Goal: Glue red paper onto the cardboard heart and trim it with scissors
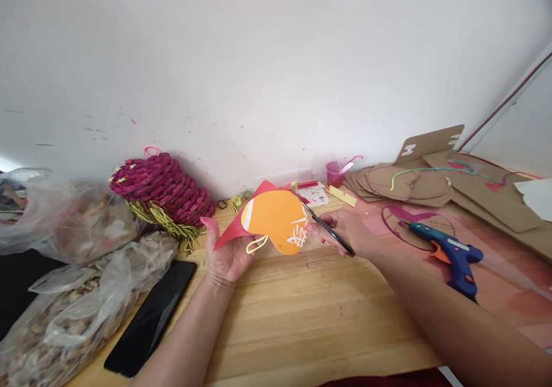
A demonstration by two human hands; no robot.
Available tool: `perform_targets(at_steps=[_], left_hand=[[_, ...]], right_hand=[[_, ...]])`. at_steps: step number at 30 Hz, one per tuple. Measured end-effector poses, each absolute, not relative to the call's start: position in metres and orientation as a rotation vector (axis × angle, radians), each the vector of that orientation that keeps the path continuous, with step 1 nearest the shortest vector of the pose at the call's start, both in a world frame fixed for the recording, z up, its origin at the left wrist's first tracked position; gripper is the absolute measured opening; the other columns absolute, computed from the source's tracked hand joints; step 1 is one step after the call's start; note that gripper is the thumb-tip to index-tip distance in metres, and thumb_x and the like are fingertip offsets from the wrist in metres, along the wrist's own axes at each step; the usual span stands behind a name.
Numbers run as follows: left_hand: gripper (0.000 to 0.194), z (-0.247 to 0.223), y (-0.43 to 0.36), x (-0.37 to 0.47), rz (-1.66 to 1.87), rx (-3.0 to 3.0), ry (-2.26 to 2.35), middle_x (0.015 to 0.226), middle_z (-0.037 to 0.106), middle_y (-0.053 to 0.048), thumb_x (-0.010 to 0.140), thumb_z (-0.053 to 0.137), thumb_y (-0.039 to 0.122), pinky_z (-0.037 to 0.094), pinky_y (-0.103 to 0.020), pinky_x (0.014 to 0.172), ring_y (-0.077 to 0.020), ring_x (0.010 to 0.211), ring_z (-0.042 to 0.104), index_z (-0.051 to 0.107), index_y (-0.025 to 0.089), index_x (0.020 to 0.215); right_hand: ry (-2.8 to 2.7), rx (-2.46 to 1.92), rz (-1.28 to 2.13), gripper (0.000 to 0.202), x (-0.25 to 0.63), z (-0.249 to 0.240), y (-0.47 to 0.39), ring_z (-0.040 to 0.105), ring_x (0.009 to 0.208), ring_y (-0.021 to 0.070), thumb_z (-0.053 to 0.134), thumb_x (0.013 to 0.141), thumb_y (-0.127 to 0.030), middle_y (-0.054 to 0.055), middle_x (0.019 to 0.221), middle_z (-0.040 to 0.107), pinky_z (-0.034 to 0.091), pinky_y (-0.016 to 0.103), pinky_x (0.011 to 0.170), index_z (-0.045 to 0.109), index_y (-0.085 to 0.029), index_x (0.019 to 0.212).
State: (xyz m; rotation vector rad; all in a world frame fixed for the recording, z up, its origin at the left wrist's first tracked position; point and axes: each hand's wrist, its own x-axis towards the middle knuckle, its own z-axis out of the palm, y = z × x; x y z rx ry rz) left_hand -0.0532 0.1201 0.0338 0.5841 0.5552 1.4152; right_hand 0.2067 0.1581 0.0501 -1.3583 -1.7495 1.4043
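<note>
My left hand (226,263) is closed at the lower left of an orange paper cutout (269,214) with white lettering, holding it up over the table. Red paper (228,234) lies against the cutout's back and shows along its left and upper edges. From the cutout's lower edge hangs a small yellow cord loop (257,244). My right hand (347,229) grips dark-handled scissors (330,232), whose blades reach up-left to the cutout's upper right edge. Whether the blades touch the red paper I cannot make out.
A blue glue gun (457,255) rests at right by a heart-shaped cardboard piece (403,226). Stacked cardboard shapes (379,180) and a pink cup (335,174) stand behind. At left are a phone (150,318), plastic bags (99,295) and a magenta bundle (164,186) with yellow cords.
</note>
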Motion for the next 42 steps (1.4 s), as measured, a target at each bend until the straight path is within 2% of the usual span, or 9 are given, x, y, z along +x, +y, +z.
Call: perform_targets(at_steps=[4, 7, 9, 14, 22, 28, 32, 35, 42], left_hand=[[0.091, 0.028, 0.115, -0.041, 1.396, 0.645, 0.602, 0.113, 0.074, -0.012, 0.054, 0.076, 0.08, 0.057, -0.042, 0.095, -0.0336, 0.115, 0.066, 0.067, 0.02, 0.122], [0.083, 0.02, 0.114, -0.033, 1.378, 0.631, 0.781, 0.112, 0.075, -0.012, 0.048, 0.093, 0.058, 0.057, -0.04, 0.094, -0.0331, 0.115, 0.066, 0.07, 0.02, 0.118], [0.07, 0.018, 0.114, -0.029, 1.397, 0.527, 0.968, 0.117, 0.074, -0.011, 0.053, 0.095, 0.045, 0.06, -0.038, 0.09, -0.0312, 0.114, 0.067, 0.071, 0.02, 0.114], [0.053, 0.023, 0.116, -0.024, 1.378, 0.473, 1.085, 0.129, 0.07, -0.009, 0.067, 0.09, 0.033, 0.063, -0.033, 0.084, -0.0286, 0.115, 0.067, 0.071, 0.022, 0.115], [0.048, 0.025, 0.116, -0.023, 1.393, 0.5, 1.036, 0.121, 0.074, -0.01, 0.068, 0.089, 0.027, 0.063, -0.036, 0.088, -0.0291, 0.111, 0.07, 0.072, 0.019, 0.113], [0.048, 0.026, 0.119, -0.026, 1.413, 0.477, 1.102, 0.114, 0.076, -0.011, 0.064, 0.091, 0.024, 0.064, -0.027, 0.072, -0.0277, 0.105, 0.073, 0.074, 0.017, 0.108], [0.049, 0.028, 0.121, -0.029, 1.466, 0.446, 1.134, 0.116, 0.076, -0.008, 0.063, 0.091, 0.021, 0.061, -0.021, 0.067, -0.0238, 0.103, 0.073, 0.074, 0.019, 0.108], [0.049, 0.03, 0.124, -0.032, 1.525, 0.406, 1.173, 0.116, 0.076, -0.006, 0.064, 0.09, 0.02, 0.06, -0.02, 0.067, -0.0212, 0.101, 0.074, 0.073, 0.021, 0.11], [0.05, 0.033, 0.117, -0.026, 1.426, 0.611, 1.091, 0.118, 0.075, -0.01, 0.065, 0.091, 0.024, 0.062, -0.03, 0.085, -0.0263, 0.107, 0.072, 0.073, 0.018, 0.111]], right_hand=[[-1.73, -1.4, 1.432, 0.049, 0.206, 0.046, 0.159, 0.041, 0.03, 0.0081, 0.073, 0.072, -0.064, -0.006, 0.047, 0.047, 0.028, 0.022, 0.03, 0.056, -0.019, 0.063], [-1.755, -1.387, 1.444, 0.049, 0.203, 0.044, 0.156, 0.041, 0.031, 0.0083, 0.072, 0.074, -0.063, -0.006, 0.046, 0.046, 0.027, 0.021, 0.031, 0.055, -0.019, 0.062], [-1.799, -1.353, 1.432, 0.048, 0.201, 0.045, 0.154, 0.04, 0.032, 0.0076, 0.073, 0.074, -0.062, -0.007, 0.045, 0.043, 0.025, 0.021, 0.032, 0.054, -0.019, 0.06], [-1.846, -1.298, 1.426, 0.046, 0.196, 0.046, 0.149, 0.035, 0.035, 0.0064, 0.072, 0.075, -0.06, -0.007, 0.045, 0.041, 0.019, 0.022, 0.036, 0.057, -0.019, 0.061], [-1.852, -1.341, 1.364, 0.043, 0.199, 0.044, 0.149, 0.037, 0.036, 0.0076, 0.075, 0.073, -0.055, -0.008, 0.045, 0.04, 0.024, 0.022, 0.034, 0.054, -0.02, 0.06], [-1.891, -1.378, 1.329, 0.043, 0.198, 0.047, 0.148, 0.039, 0.033, 0.0081, 0.074, 0.074, -0.056, -0.008, 0.041, 0.039, 0.026, 0.021, 0.033, 0.057, -0.019, 0.06], [-1.845, -1.365, 1.428, 0.043, 0.199, 0.042, 0.149, 0.043, 0.034, 0.0085, 0.076, 0.071, -0.059, -0.007, 0.046, 0.046, 0.033, 0.022, 0.032, 0.062, -0.018, 0.066], [-1.769, -1.407, 1.5, 0.047, 0.201, 0.041, 0.154, 0.045, 0.033, 0.0087, 0.078, 0.067, -0.062, -0.006, 0.048, 0.051, 0.033, 0.022, 0.031, 0.065, -0.017, 0.068], [-1.388, -1.089, 1.46, 0.048, 0.2, 0.052, 0.157, 0.056, 0.04, 0.0081, 0.084, 0.064, -0.056, 0.002, 0.071, 0.071, 0.03, 0.02, 0.037, 0.059, -0.017, 0.074]])
